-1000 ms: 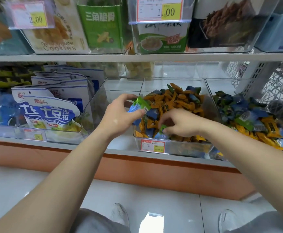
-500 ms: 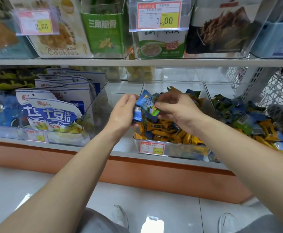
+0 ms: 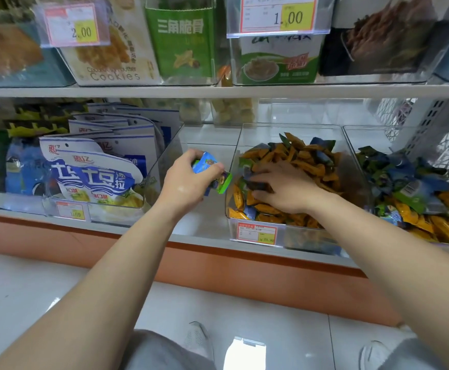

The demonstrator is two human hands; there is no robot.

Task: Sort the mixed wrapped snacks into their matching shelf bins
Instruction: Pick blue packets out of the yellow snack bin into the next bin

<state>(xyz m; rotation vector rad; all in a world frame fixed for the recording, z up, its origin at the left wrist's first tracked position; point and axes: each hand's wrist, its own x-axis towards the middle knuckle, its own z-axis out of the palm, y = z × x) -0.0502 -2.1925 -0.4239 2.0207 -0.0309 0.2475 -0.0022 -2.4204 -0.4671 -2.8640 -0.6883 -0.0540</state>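
Head view, single moment.

Hands: the left hand is clenched round a small bundle of blue and green wrapped snacks. The bundle is held just outside the left wall of the middle bin, above a strip of white lower shelf that shows between that bin and the white-and-blue bags. The right hand is laid inside the middle bin on the orange snack heap, with its fingers bent onto a dark wrapper. Whether that wrapper is gripped cannot be told.

Writing read:
- "2.00" is read on the upper left price tag.
- "1.00" is read on the upper middle price tag.
- "Cookies" is printed on a pale pack.
- "三角脆骨" is printed on the green pack.
- "23.90" is read on the bin tag.
- Large blue characters are seen on the bags; the smaller print is too blurred to read.

Edges and room: the right bin is set just beside the middle bin and is filled with mixed blue, green and orange packets. The upper shelf board is seen above the bins, with an open gap left between it and the bin rims. An orange band is seen under the lower shelf's front lip.
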